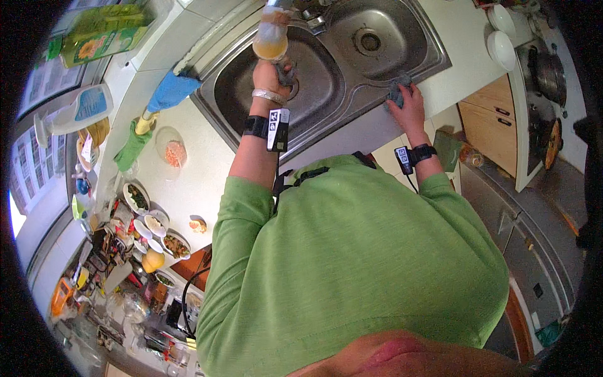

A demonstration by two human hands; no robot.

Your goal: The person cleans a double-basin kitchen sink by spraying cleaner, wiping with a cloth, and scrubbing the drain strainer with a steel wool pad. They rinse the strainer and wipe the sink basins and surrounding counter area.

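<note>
My left hand is over the larger basin of a stainless-steel double sink, its fingers closed around a dark grey cloth or scouring pad. Just beyond it is a translucent cylinder with an amber end, perhaps a tap filter; whether they touch is unclear. My right hand presses a grey cloth against the sink's front rim, beside the smaller basin. Both wrists wear black straps with small tagged devices.
Blue and green cloths or gloves lie left of the sink. A clear bowl with orange-pink contents and filled dishes stand on the left counter. White bowls and a hob with a pan are at right.
</note>
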